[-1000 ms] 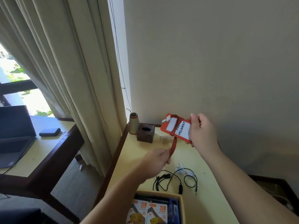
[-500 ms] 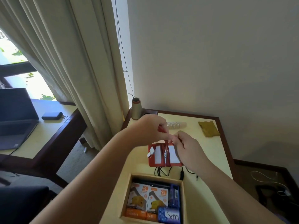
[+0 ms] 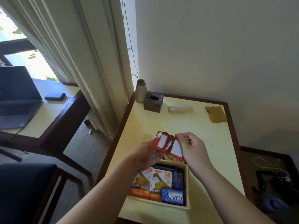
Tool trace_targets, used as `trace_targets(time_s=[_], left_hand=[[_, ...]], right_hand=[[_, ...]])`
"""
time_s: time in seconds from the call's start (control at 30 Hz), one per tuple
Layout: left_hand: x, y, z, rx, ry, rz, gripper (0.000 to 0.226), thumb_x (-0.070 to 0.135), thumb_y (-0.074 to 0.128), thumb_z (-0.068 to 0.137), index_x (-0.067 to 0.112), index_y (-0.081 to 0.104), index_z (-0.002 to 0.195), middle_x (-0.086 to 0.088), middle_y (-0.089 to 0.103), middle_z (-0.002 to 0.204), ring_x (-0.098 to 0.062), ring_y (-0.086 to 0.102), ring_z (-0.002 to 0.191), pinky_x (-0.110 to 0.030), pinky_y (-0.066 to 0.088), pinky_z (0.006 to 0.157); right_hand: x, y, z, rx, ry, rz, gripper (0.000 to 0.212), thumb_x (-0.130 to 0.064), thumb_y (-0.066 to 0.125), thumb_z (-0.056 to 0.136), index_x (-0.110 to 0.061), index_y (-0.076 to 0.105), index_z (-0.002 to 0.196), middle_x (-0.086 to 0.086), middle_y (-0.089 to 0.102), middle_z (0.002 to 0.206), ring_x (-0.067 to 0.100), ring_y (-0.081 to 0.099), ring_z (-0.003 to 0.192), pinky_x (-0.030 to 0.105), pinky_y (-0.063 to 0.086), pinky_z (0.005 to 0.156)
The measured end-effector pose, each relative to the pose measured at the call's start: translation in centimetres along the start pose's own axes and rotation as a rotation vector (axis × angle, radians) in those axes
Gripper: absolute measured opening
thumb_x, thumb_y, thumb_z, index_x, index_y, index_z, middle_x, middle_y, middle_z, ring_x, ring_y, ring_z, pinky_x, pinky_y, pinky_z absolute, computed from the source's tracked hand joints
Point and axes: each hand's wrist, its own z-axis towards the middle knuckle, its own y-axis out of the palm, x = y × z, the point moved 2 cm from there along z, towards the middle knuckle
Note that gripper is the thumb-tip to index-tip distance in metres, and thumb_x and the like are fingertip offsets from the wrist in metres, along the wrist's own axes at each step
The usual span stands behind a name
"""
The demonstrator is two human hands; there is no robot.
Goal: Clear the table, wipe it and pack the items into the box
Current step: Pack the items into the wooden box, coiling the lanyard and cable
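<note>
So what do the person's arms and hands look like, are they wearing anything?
Both arms are bare all the way up to the picture's lower edge: no sleeves show. The left hand and the right hand have no gloves, and I can't see any rings, watch or bracelet on them.

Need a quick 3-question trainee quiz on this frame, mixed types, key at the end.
1. True or false: the red badge holders are held in both hands above the table.
2. Which item lies on its side near the back of the table? A) stack of paper cups B) thread cone C) wooden tissue box
3. Fill in: the blue packet in the box at its near right corner reads ____.

Key: 1. True: the left hand and right hand both grip them. 2. A. 3. LUX.
</note>
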Motion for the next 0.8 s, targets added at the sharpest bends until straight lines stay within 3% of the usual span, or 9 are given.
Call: trace_targets(time_s=[0.1, 0.17, 0.27, 0.37, 0.47, 0.53, 0.63, 0.8], left_hand=[[-1.7, -1.1, -1.2, 0.071, 0.05, -0.056, 0.05, 0.016, 0.076, 0.084, -0.002, 0.063, 0.129, -0.02, 0.076, 0.117, -0.027, 0.075, 0.11, -0.035, 0.062, 0.091], [-2.5, -2.1, -2.4, 0.065, 0.044, -0.081, 0.047, 0.01, 0.073, 0.089, -0.001, 0.062, 0.133, -0.022, 0.074, 0.122, -0.028, 0.074, 0.114, -0.038, 0.06, 0.098], [-3.5, -4.1, -3.9, 0.035, 0.028, -0.07, 0.039, -0.004, 0.067, 0.095, -0.004, 0.063, 0.133, -0.026, 0.071, 0.128, -0.033, 0.069, 0.122, -0.041, 0.056, 0.106], [-4.7, -6.1, -5.0, -0.035, 0.011, -0.09, 0.041, -0.008, 0.071, 0.089, -0.006, 0.069, 0.129, -0.029, 0.066, 0.134, -0.037, 0.066, 0.128, -0.039, 0.058, 0.101], [-5.7, -7.9, -5.6, 0.061, 0.013, -0.091, 0.053, 0.007, 0.08, 0.09, -0.005, 0.058, 0.136, -0.027, 0.069, 0.13, -0.037, 0.068, 0.124, -0.04, 0.059, 0.098], [-6.1, -8.7, -5.5, 0.248, -0.024, 0.076, 0.053, 0.019, 0.086, 0.087, 0.003, 0.06, 0.131, -0.021, 0.077, 0.114, -0.034, 0.076, 0.108, -0.04, 0.064, 0.088], [-6.8, -9.5, -4.8, 0.519, -0.06, 0.464, 0.037, 0.028, 0.085, 0.087, 0.026, 0.061, 0.114, -0.007, 0.08, 0.097, -0.019, 0.08, 0.08, -0.032, 0.065, 0.065], [-7.7, -9.2, -3.7, 0.598, 0.078, 0.944, 0.021, 0.026, 0.068, 0.096, 0.041, 0.053, 0.097, 0.008, 0.072, 0.093, 0.001, 0.072, 0.07, -0.015, 0.054, 0.052]], right_hand=[[2.0, 1.0, -0.1, -0.108, 0.036, 0.01, 0.011, -0.035, 0.067, 0.102, -0.034, 0.077, 0.105, -0.013, 0.077, 0.087, 0.01, 0.076, 0.077, 0.032, 0.062, 0.056], [3.0, 1.6, -0.4, -0.142, 0.024, -0.031, 0.013, -0.034, 0.067, 0.102, -0.036, 0.079, 0.107, -0.017, 0.079, 0.093, 0.007, 0.076, 0.084, 0.028, 0.062, 0.066], [4.0, 2.6, -1.2, -0.156, 0.0, -0.089, 0.015, -0.032, 0.067, 0.103, -0.04, 0.079, 0.104, -0.024, 0.078, 0.092, -0.002, 0.073, 0.084, 0.011, 0.051, 0.063], [5.4, 4.0, -1.9, -0.168, 0.012, -0.161, 0.016, -0.032, 0.065, 0.103, -0.035, 0.079, 0.112, -0.024, 0.078, 0.089, 0.0, 0.073, 0.08, 0.016, 0.055, 0.063], [6.7, 5.1, -2.7, -0.264, 0.01, -0.285, 0.016, -0.039, 0.061, 0.105, -0.038, 0.077, 0.109, -0.018, 0.077, 0.085, 0.002, 0.072, 0.077, 0.02, 0.056, 0.062], [7.3, 5.6, -3.2, -0.34, 0.001, -0.365, 0.014, -0.042, 0.059, 0.105, -0.041, 0.073, 0.104, -0.017, 0.076, 0.086, -0.002, 0.071, 0.079, 0.018, 0.056, 0.061], [8.1, 6.1, -3.4, -0.448, -0.021, -0.517, 0.013, -0.044, 0.056, 0.106, -0.04, 0.069, 0.106, -0.018, 0.073, 0.092, -0.007, 0.067, 0.083, 0.017, 0.055, 0.064], [9.5, 7.1, -3.4, -0.541, -0.111, -0.747, 0.009, -0.04, 0.055, 0.106, -0.037, 0.063, 0.106, -0.015, 0.066, 0.1, 0.001, 0.063, 0.089, 0.031, 0.056, 0.08]])
